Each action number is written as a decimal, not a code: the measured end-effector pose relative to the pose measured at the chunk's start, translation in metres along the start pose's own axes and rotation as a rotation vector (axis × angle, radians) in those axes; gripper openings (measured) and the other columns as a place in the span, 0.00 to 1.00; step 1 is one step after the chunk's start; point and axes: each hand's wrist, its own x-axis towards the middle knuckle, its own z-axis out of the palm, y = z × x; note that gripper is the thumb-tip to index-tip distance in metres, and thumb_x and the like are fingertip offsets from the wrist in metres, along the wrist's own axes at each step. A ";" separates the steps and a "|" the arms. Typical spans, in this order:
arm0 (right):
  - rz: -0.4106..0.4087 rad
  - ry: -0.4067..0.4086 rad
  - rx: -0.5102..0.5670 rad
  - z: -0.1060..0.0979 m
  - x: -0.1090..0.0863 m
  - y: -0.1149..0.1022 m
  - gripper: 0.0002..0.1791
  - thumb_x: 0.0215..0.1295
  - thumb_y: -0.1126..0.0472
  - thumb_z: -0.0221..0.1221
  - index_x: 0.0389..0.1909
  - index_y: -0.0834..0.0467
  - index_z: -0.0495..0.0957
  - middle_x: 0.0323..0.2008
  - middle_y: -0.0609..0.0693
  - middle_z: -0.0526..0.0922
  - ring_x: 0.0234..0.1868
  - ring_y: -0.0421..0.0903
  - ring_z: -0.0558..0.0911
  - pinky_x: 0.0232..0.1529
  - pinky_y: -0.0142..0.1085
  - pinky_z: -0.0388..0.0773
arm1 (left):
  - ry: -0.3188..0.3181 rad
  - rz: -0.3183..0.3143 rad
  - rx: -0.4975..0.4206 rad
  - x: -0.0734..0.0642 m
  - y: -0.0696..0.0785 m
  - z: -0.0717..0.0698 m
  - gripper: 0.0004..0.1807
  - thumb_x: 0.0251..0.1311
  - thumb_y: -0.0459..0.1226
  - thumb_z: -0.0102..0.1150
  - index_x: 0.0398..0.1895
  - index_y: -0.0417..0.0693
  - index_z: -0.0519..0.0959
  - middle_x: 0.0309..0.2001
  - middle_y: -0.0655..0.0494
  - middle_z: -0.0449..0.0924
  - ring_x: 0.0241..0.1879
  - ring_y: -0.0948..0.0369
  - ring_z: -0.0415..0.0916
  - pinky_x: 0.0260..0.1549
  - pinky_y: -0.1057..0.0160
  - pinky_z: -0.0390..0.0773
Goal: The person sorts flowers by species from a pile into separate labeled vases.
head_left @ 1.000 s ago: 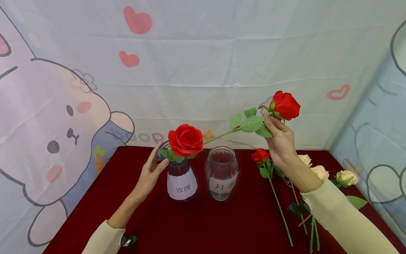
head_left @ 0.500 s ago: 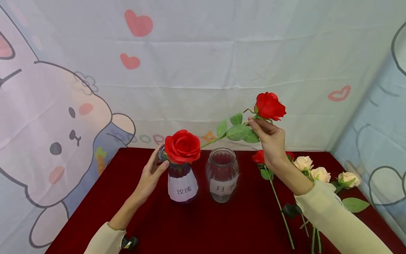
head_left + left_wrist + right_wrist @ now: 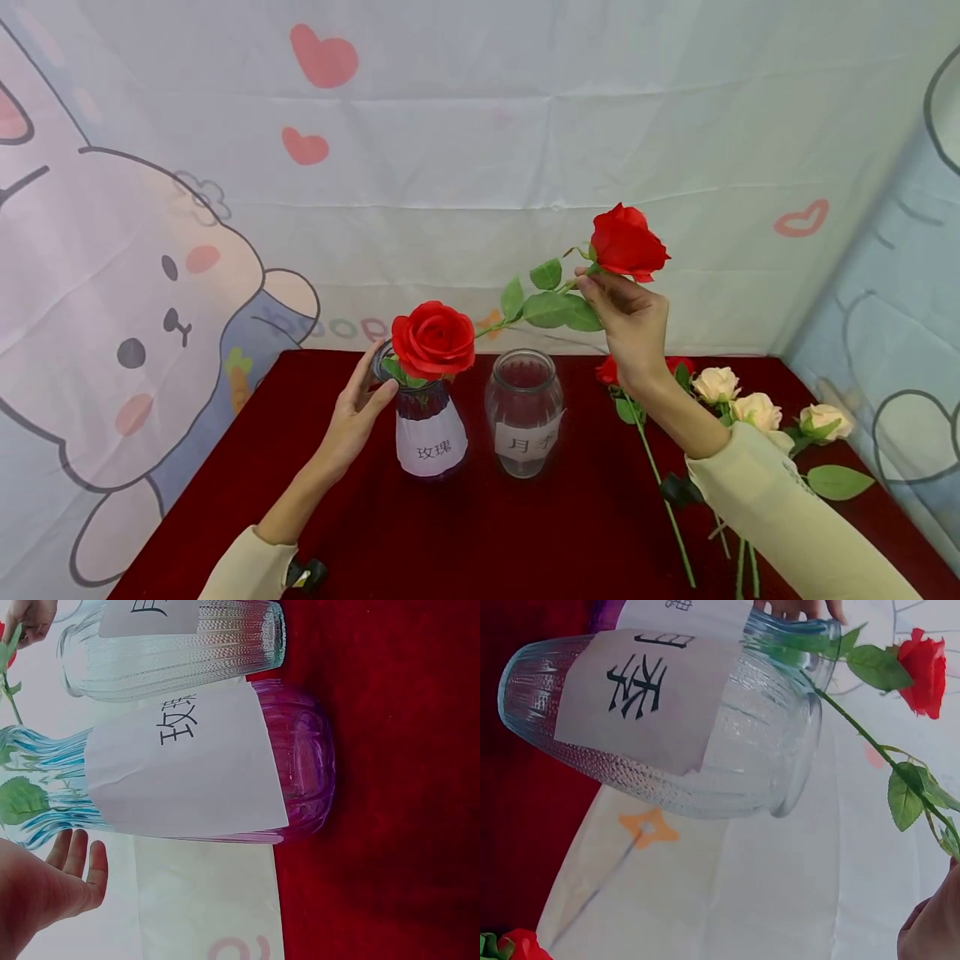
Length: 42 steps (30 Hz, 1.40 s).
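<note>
In the head view my left hand (image 3: 356,412) holds the neck of a flared glass vase (image 3: 431,442) with a purple base, thumb in front and fingers behind. A red rose (image 3: 433,340) stands in that vase, hanging over its rim. My right hand (image 3: 633,329) pinches a second red rose (image 3: 628,240) just below its bloom. This rose slants down to the left, and its stem (image 3: 855,726) reaches the vase mouth in the right wrist view. Its lower end is hidden by the first bloom in the head view. Both vessels carry white paper labels with characters.
A clear ribbed glass jar (image 3: 525,408) stands just right of the vase, under the slanting stem. Red roses (image 3: 609,371) and cream roses (image 3: 757,412) lie on the dark red cloth (image 3: 517,542) at the right. A printed cloth backdrop (image 3: 480,150) rises behind.
My right hand and its rose have moved left toward the vase, the slanting stem shifting left with them. My left hand has stayed at the vase neck.
</note>
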 end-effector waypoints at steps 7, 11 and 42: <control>-0.002 -0.095 -0.066 0.009 -0.008 0.009 0.10 0.66 0.74 0.64 0.40 0.59 0.90 0.36 0.39 0.90 0.43 0.36 0.87 0.49 0.28 0.82 | 0.001 -0.015 -0.005 -0.001 -0.001 0.000 0.35 0.78 0.38 0.47 0.82 0.69 0.50 0.78 0.49 0.60 0.67 0.61 0.68 0.58 0.76 0.71; 0.006 -0.131 -0.092 0.015 -0.012 0.016 0.09 0.65 0.75 0.64 0.44 0.73 0.86 0.35 0.36 0.90 0.39 0.35 0.86 0.46 0.26 0.82 | 0.001 -0.021 -0.005 -0.001 -0.001 0.001 0.35 0.78 0.37 0.46 0.83 0.69 0.49 0.80 0.50 0.57 0.70 0.57 0.65 0.59 0.76 0.70; -0.260 -0.114 -0.275 0.056 -0.004 0.021 0.07 0.63 0.70 0.68 0.41 0.68 0.88 0.38 0.64 0.90 0.33 0.32 0.81 0.34 0.26 0.75 | 0.011 -0.018 0.003 0.000 0.002 0.001 0.35 0.78 0.36 0.45 0.83 0.67 0.50 0.80 0.50 0.57 0.74 0.53 0.60 0.67 0.57 0.68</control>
